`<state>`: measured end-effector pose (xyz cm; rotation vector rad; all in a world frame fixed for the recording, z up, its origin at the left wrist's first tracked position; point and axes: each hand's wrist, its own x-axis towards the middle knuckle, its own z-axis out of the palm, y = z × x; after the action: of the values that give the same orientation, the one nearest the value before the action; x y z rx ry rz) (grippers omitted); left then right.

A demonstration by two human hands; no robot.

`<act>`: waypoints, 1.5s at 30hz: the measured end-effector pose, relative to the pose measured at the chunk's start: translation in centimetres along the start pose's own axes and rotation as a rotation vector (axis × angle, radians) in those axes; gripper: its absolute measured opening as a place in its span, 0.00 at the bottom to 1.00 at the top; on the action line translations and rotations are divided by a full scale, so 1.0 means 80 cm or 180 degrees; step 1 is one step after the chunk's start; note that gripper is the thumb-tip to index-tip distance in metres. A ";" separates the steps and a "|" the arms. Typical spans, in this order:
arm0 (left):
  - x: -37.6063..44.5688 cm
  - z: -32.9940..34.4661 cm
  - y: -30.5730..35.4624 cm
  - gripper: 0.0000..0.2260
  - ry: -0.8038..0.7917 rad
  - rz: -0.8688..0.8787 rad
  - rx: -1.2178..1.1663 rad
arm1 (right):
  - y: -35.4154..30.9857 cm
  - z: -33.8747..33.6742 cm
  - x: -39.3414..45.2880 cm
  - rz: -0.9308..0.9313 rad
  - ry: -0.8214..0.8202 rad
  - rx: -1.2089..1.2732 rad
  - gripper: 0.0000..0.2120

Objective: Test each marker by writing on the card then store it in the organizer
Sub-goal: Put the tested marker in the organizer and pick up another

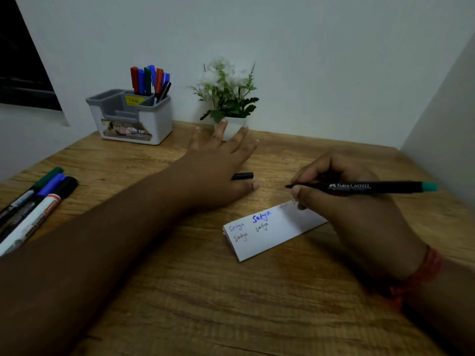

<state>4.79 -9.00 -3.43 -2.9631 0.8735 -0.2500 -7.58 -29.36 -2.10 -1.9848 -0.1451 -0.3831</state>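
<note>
Right hand (341, 194) pinches uncapped marker (372, 187) above card (272, 232). Left hand (218, 170) spread flat over desk (205, 291), cap (243, 176) beside its thumb.

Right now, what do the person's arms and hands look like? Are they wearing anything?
Both arms are bare, with no sleeves showing. The right hand has a red thread band wound around the wrist, with a loose end hanging down. The left hand has no ring, watch or band that I can see. The fingernails are short and plain.
</note>
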 end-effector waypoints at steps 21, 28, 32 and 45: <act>-0.012 -0.003 0.018 0.08 0.1138 0.0027 -0.1328 | 0.037 -0.029 0.056 -0.0106 -0.0064 0.0685 0.08; -0.018 -0.015 0.030 0.10 0.1373 0.0299 -0.2017 | 0.030 -0.038 0.053 -0.0544 -0.0034 0.1095 0.05; -0.019 -0.015 0.034 0.10 0.1391 0.0379 -0.2090 | 0.031 -0.036 0.053 -0.0540 -0.0044 0.1139 0.03; -0.023 -0.015 0.035 0.08 0.1327 0.0648 -0.2192 | 0.033 -0.032 0.052 -0.0552 -0.0250 0.0982 0.04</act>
<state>1.58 -10.40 -2.73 -3.4467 1.5786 -0.7034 -3.48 -33.07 -1.98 -1.6875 -0.4044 -0.3698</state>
